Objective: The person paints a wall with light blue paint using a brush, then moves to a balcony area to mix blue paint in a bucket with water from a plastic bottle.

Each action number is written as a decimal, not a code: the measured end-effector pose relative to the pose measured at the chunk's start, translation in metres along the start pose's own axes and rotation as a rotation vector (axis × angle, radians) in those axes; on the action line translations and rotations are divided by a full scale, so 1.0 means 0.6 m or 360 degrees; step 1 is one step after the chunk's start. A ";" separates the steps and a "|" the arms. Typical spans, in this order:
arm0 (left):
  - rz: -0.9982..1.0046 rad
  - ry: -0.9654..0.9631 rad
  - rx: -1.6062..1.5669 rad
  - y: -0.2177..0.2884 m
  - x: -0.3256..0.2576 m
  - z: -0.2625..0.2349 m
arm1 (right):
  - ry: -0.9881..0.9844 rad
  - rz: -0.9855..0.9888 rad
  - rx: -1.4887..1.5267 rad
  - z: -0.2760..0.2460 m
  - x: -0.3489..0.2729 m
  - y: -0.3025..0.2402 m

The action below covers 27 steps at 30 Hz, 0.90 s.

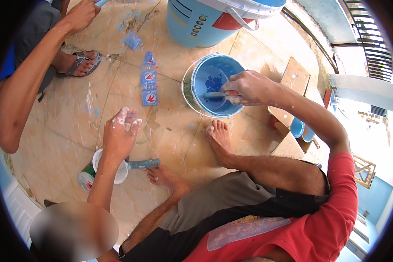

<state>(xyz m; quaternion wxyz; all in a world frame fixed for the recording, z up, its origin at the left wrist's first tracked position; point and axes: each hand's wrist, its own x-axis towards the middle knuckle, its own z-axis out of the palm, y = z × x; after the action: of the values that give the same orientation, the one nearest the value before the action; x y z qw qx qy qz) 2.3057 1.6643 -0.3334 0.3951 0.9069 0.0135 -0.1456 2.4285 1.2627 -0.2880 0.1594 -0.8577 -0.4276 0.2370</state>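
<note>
My right hand (244,88), spotted with white, is closed round a pale-blue, paint-smeared stick-like tool (213,94) that reaches into a blue bucket (219,56) with a wire handle. Dark blue lumps or liquid (215,82) lie inside it; the tool's far end is hard to make out. White-smeared and loosely bent, my left hand (121,129) hangs over the floor with a gap between thumb and fingers, holding nothing visible. Beneath that forearm stands a white tub (121,174), partly hidden, with a grey-blue tool handle (144,164) sticking out over its rim.
A large light-blue paint pail (192,30) stands beyond the bucket. Blue printed sachets (149,83) and a crumpled one (133,40) lie on paint-spotted tiles. A green can (86,178) touches the tub. Cardboard (294,74) lies right. A co-worker's hand (84,15) is at upper left.
</note>
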 end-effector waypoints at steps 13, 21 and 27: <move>-0.0202 -0.0187 -0.0425 0.137 0.052 0.077 | 0.0010 0.0183 -0.0324 0.003 0.057 0.039; -0.0362 -0.0304 -0.0336 0.160 0.081 0.138 | -0.0409 0.0287 -0.0439 0.040 0.073 0.033; -0.0340 -0.0354 -0.0478 0.155 0.092 0.157 | -0.0429 0.0274 -0.0292 0.061 0.070 0.026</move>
<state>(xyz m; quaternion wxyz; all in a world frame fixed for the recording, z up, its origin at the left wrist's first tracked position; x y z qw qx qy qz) 2.3476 1.5275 -0.3428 0.5071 0.8096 0.0874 -0.2822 2.4406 1.2902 -0.3373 0.0008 -0.8625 -0.3898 0.3227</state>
